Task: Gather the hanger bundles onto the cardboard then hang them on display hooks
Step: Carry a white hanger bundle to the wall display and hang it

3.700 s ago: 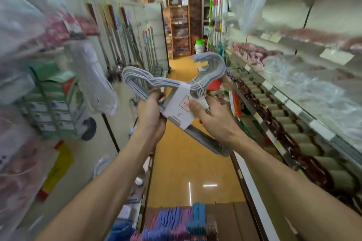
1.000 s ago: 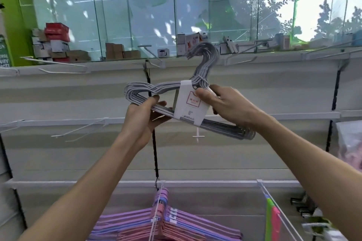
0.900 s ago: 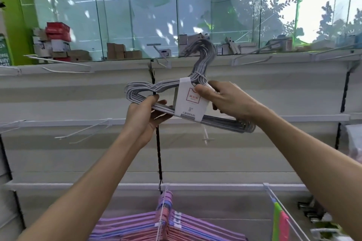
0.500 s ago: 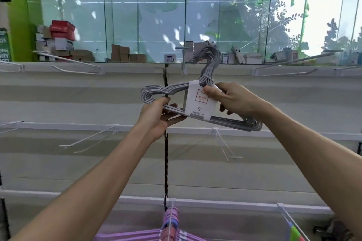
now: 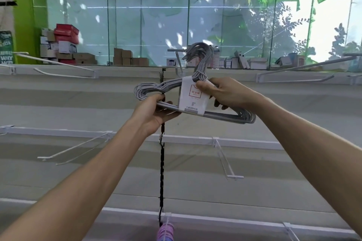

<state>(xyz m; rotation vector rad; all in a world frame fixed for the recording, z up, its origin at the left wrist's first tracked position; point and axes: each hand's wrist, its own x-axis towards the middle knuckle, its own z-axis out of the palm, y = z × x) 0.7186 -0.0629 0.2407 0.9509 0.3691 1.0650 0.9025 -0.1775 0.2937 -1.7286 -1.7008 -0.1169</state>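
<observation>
Before the display wall, at chest height: grey hanger bundle [image 5: 195, 101] held up in both hands, its flat side toward the camera, tilted so the far shoulder sinks toward 4 o'clock.
Left grip: left hand [image 5: 154, 114] curled round the bundle's lower bar near the left shoulder loop, thumb over the top, fingers beneath.
Right grip: right hand [image 5: 225, 94] pinching the upper edge of the white paper label [image 5: 193, 97], thumb on its face, remaining fingers folded behind the wires.
Bundle relative to grips: label and neck between the two hands; left loop jutting out at 10 o'clock from the left hand; right shoulder reaching past the right hand toward 4 o'clock.
Hook ends: bunched hanger hooks [image 5: 199, 53] rising at 12 o'clock from the label, level with a display hook [image 5: 176, 50] on the top rail; touching or apart, cannot tell.
Other pegs: bare white display hooks [image 5: 225, 159] at 5 o'clock and at 8 o'clock from the bundle.
Bottom edge, 6 o'clock: pink and purple hangers [image 5: 166, 232] on a lower peg.
Behind: cardboard boxes [image 5: 64, 45] along the ledge at 10 o'clock, before the glass wall [image 5: 137, 15].
</observation>
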